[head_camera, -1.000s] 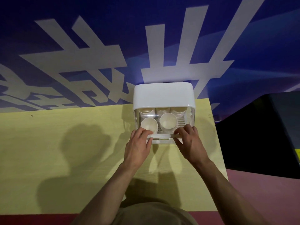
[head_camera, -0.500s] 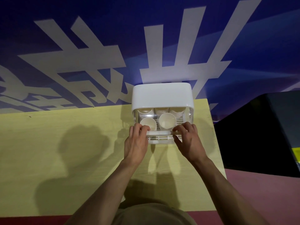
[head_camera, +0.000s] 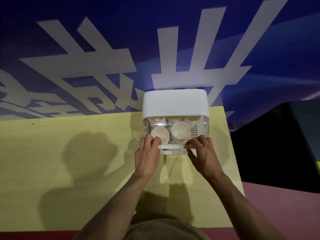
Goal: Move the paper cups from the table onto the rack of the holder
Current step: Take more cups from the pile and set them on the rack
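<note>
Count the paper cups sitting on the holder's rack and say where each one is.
5 visible: front left cup, front middle cup, and three at the back, left, middle and right, partly under the holder's white lid. More may be hidden there.

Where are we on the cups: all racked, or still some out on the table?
Done: no cups show on the table; two open cups stand at the rack's front and more sit behind them under the holder lid. In hand: left hand and right hand both grip the rack's front edge. Left: probably sliding the rack fully in; its front right slot looks empty.
</note>
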Action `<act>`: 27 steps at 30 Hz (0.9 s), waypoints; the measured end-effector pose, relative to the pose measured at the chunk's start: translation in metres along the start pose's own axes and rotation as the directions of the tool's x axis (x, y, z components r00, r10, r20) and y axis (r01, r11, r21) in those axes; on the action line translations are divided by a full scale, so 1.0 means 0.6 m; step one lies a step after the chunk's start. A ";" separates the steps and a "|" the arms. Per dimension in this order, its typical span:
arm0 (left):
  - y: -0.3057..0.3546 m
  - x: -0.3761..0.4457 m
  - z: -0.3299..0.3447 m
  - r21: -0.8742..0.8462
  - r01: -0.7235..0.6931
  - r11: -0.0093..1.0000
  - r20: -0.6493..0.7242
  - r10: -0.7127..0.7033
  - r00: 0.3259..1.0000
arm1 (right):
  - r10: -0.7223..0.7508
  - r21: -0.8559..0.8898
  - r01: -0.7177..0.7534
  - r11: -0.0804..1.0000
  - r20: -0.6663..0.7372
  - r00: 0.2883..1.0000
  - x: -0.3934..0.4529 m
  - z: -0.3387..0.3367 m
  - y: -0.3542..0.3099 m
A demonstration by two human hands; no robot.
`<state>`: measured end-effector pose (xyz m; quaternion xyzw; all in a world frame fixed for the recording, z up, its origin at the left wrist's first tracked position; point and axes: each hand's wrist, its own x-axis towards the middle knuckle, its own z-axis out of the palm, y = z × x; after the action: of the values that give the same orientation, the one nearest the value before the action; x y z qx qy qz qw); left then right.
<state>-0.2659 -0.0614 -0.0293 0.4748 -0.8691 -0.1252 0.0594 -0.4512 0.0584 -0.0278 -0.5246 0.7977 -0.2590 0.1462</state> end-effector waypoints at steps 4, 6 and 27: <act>0.003 0.005 0.005 0.001 0.003 1.000 -0.022 -0.003 1.000 | 0.007 0.011 -0.007 1.000 -0.001 1.000 0.003 -0.002 -0.002; 0.010 0.007 0.010 -0.002 0.030 1.000 -0.058 -0.030 0.998 | 0.008 0.015 -0.008 1.000 0.009 1.000 0.002 -0.004 -0.002; -0.025 -0.056 0.084 -0.007 0.009 1.000 0.083 -0.009 0.996 | 0.008 -0.019 -0.004 1.000 0.185 0.983 -0.053 0.047 0.029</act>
<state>-0.2466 -0.0329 -0.0814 0.4729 -0.8682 -0.1486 0.0244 -0.4371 0.0857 -0.0617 -0.5454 0.7846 -0.2013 0.2156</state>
